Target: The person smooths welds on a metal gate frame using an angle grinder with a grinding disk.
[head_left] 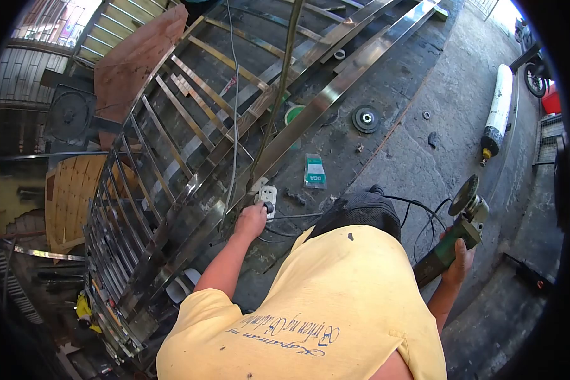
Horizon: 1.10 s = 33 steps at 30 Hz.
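Observation:
My left hand [252,221] is closed on a dark plug [269,207] at the lower end of a white power socket [268,192], its fingers right at the socket's face. A cable runs from there to the right, toward my body. Out to my right side, my right hand [461,263] grips a green angle grinder [438,258] by its body. The grinder's disc [465,195] points up and away from me. Part of the right-hand fingers is hidden behind the tool.
A long metal grille [152,133] of shiny bars fills the left. Beyond the socket lie a green-and-white packet [315,171] and a round black disc [365,119]. A white gas cylinder [500,104] lies at the right. Black cable [418,204] loops near the grinder.

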Each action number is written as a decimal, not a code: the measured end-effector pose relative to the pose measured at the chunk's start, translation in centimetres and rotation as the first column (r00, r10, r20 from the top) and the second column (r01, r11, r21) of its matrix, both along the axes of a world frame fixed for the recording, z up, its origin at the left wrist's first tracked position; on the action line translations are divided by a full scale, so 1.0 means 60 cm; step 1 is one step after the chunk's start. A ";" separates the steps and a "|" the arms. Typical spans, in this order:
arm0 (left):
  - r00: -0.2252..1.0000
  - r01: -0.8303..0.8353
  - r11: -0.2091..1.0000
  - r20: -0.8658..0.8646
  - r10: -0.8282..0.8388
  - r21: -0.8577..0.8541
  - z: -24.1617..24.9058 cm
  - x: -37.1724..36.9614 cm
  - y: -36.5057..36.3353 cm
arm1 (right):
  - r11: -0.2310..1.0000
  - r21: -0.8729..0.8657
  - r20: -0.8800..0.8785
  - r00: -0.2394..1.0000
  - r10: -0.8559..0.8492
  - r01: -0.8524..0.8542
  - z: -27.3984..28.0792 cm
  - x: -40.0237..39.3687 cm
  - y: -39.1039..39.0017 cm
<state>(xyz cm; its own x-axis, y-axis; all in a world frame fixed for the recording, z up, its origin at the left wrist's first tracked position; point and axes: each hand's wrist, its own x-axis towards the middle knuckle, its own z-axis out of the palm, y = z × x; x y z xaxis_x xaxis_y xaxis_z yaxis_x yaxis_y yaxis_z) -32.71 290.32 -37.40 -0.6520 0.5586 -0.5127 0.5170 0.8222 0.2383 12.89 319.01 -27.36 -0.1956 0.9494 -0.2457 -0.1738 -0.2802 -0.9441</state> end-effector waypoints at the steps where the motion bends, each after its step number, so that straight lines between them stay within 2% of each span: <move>1: 0.997 -0.078 0.990 0.008 0.078 0.121 -0.017 0.000 -0.019 | 1.000 0.006 0.016 1.000 0.000 0.000 -0.004 0.006 0.000; 3: 0.970 -0.238 0.906 0.043 0.238 0.351 -0.056 -0.003 -0.066 | 1.000 0.002 0.038 0.999 0.015 -0.015 -0.006 0.006 0.001; 7: 0.870 -0.480 0.772 0.116 0.479 0.417 -0.106 0.012 -0.120 | 0.998 -0.037 0.061 0.996 0.061 -0.059 -0.010 0.008 -0.003; 8: 0.799 -0.587 0.683 0.173 0.576 0.434 -0.134 0.014 -0.135 | 0.996 -0.043 0.063 0.995 0.076 -0.074 -0.012 0.006 -0.002; 11: 0.765 -0.633 0.680 0.168 0.621 0.369 -0.097 0.018 -0.127 | 0.993 -0.014 0.067 0.991 0.120 -0.119 -0.014 -0.012 -0.001; 14: 0.910 -0.404 0.903 -0.035 0.413 0.142 -0.056 -0.008 -0.117 | 0.992 -0.023 0.068 0.990 0.125 -0.124 -0.022 -0.020 -0.004; 17: 0.933 -0.360 0.933 0.007 0.360 -0.015 -0.026 -0.024 -0.091 | 0.990 -0.035 0.053 0.989 0.135 -0.134 -0.015 -0.036 -0.011; 20: 0.954 -0.297 0.949 -0.076 0.289 -0.109 0.001 -0.021 -0.055 | 0.990 -0.036 0.049 0.989 0.140 -0.138 -0.022 -0.034 -0.015; 23: 0.976 -0.177 0.966 -0.163 0.147 -0.186 0.004 -0.009 -0.027 | 0.999 -0.014 0.037 0.998 0.047 -0.047 -0.017 -0.049 -0.030; 27: 0.952 -0.019 0.967 -0.301 -0.060 -0.252 -0.051 0.000 -0.028 | 0.999 -0.017 0.027 0.999 0.042 -0.042 -0.010 -0.044 -0.043; 33: 0.923 0.012 0.958 -0.366 -0.121 -0.288 -0.087 -0.005 -0.043 | 0.999 -0.040 -0.017 1.000 -0.002 0.002 -0.021 -0.029 -0.048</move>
